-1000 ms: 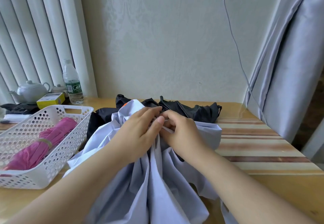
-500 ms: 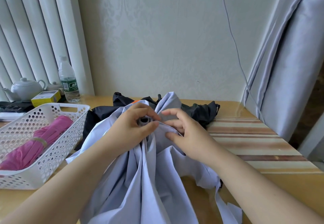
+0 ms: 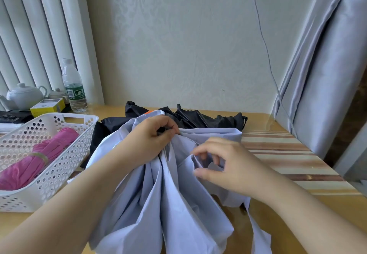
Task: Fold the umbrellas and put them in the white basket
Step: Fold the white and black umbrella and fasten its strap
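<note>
I have my left hand (image 3: pixel 153 134) clamped around the top end of the lavender umbrella (image 3: pixel 158 204), fingers curled tight over a dark tip that just shows between them, while the canopy spills down toward me in loose pleats across the table (image 3: pixel 278 224). My right hand (image 3: pixel 224 166) sits just beside it, thumb and fingers curled in to pinch one panel of the fabric, as if to pull a fold flat. The white basket (image 3: pixel 59 166) stands to my left with a pink umbrella (image 3: pixel 37 162) already rolled and banded inside it. A black umbrella (image 3: pixel 208 120) lies unfolded behind my hands, partly under the lavender cloth. I judge the main risk to be the pleats: the fabric looks thin and slippery, so if my right-hand pinch lets go early, the gathered panels could fan out again. Another risk is catching the black canopy in the roll, since the two overlap. A loose strap (image 3: pixel 260 234) trails near the front edge and could get wrapped inside.
</note>
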The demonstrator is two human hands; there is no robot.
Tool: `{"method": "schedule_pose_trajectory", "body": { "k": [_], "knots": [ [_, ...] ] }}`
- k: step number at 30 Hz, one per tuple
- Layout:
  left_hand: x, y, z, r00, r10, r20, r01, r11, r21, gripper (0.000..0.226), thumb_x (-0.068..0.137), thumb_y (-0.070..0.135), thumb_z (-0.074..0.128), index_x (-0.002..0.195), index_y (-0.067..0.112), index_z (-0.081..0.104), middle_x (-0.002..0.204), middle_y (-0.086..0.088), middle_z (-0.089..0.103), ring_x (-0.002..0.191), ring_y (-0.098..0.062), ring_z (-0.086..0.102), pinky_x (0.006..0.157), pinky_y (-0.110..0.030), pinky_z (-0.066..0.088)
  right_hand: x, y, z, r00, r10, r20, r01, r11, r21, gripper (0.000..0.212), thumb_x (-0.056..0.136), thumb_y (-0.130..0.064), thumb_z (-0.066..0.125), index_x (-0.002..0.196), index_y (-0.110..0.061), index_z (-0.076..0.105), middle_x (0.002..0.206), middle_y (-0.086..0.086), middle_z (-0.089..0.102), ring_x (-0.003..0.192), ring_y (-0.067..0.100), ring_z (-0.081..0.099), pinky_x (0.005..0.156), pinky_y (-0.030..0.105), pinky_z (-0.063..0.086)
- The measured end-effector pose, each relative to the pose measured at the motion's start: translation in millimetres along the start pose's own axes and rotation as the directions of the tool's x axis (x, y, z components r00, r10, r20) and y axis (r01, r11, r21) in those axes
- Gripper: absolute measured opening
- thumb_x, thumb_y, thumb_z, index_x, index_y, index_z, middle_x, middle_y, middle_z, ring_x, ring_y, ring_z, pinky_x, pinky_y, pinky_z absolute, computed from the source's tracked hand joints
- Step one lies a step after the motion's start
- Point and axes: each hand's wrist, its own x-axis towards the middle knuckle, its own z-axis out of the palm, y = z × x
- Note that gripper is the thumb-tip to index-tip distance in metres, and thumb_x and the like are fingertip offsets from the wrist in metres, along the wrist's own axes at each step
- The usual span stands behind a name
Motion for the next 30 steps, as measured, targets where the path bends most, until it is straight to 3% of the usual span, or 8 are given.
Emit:
{"method": "schedule_pose_trajectory", "body": {
  "k": [5,8,15,17,20,24,28,30],
  "knots": [
    [-0.2,9.9,4.4,1.0,-0.009,0.001,0.009,1.0,0.016,0.023,0.092,0.002,0.054,0.078,0.018,0.062,0.06,0.026,0.056,0.055,0.008,0.048,0.057,-0.006,0.034,21.2,-10.7,14.8,0.992,-0.023,-0.127,0.012,0.996,-0.087,0.016,0.096,-0.024,0.056,0.095,-0.022,0.072,0.079,-0.01,0.064,0.076,0.006,0.054,0.071,0.03,0.045],
    [-1.3,12.9,5.2,1.0,-0.03,0.008,0.03,0.999,-0.043,0.013,0.092,0.012,0.057,0.082,0.01,0.065,0.068,0.011,0.057,0.061,0.002,0.048,0.062,-0.009,0.036,34.7,-16.0,14.3,0.982,0.032,-0.184,-0.041,0.998,-0.044,0.016,0.095,-0.022,0.056,0.096,-0.022,0.072,0.067,-0.012,0.058,0.069,0.012,0.054,0.066,0.031,0.045],
    [-0.7,13.9,2.1,0.995,0.034,0.098,-0.042,0.996,0.08,0.018,0.091,0.006,0.057,0.082,0.021,0.065,0.075,0.014,0.053,0.065,0.009,0.049,0.064,-0.005,0.035,43.6,-11.3,19.5,0.949,0.152,-0.276,-0.146,0.988,0.045,0.023,0.084,-0.029,0.072,0.07,-0.025,0.054,0.059,-0.009,0.056,0.059,0.007,0.051,0.059,0.026,0.042],
    [0.9,8.9,-0.3,0.993,0.065,0.095,-0.078,0.988,0.131,0.02,0.088,0.014,0.054,0.075,0.03,0.058,0.081,0.014,0.053,0.071,0.009,0.049,0.066,-0.006,0.034,35.8,-2.6,13.2,0.969,0.182,-0.164,-0.158,0.976,0.149,0.023,0.081,-0.028,0.076,0.071,-0.028,0.055,0.066,-0.01,0.06,0.063,0.003,0.052,0.06,0.018,0.04],
    [7.1,-5.4,-4.5,0.995,0.045,0.084,-0.061,0.978,0.197,0.022,0.074,0.037,0.036,0.073,0.037,0.058,0.09,0.017,0.057,0.092,0.005,0.05,0.078,-0.007,0.033,19.3,22.1,2.4,0.987,0.163,-0.012,-0.163,0.987,0.009,0.014,0.081,-0.032,0.075,0.078,-0.027,0.062,0.097,-0.009,0.058,0.095,0.005,0.05,0.079,0.02,0.038],
    [10.5,-15.9,-13.1,0.999,0.003,0.035,-0.009,0.983,0.183,0.04,0.073,0.037,0.035,0.078,0.016,0.069,0.09,0.009,0.058,0.092,-0.001,0.051,0.079,-0.012,0.036,-5.5,48.2,-10.9,0.93,0.346,0.127,-0.337,0.937,-0.09,0.024,0.088,-0.036,0.067,0.07,-0.03,0.053,0.135,-0.017,0.037,0.126,0.007,0.035,0.1,0.028,0.031],
    [8.6,-13.2,-10.3,0.999,0.019,0.032,-0.025,0.98,0.195,0.041,0.071,0.035,0.033,0.083,0.017,0.068,0.094,0.005,0.059,0.09,-0.007,0.051,0.078,-0.016,0.037,-14.5,48.5,-24.8,0.951,0.301,-0.068,-0.301,0.954,0.013,0.028,0.093,-0.019,0.062,0.072,-0.037,0.054,0.089,-0.012,0.06,0.078,0.009,0.053,0.078,0.023,0.04],
    [7.1,-11.6,-10.1,1.0,0.003,0.008,-0.004,0.982,0.187,0.039,0.072,0.027,0.033,0.092,0.024,0.066,0.097,0.013,0.056,0.092,0.001,0.05,0.075,-0.007,0.034,-18.3,41.8,-31.5,0.962,0.226,-0.151,-0.211,0.971,0.111,0.042,0.093,-0.012,0.06,0.097,-0.053,0.055,0.09,-0.015,0.066,0.082,0.002,0.057,0.073,0.011,0.04]
  ]
}}
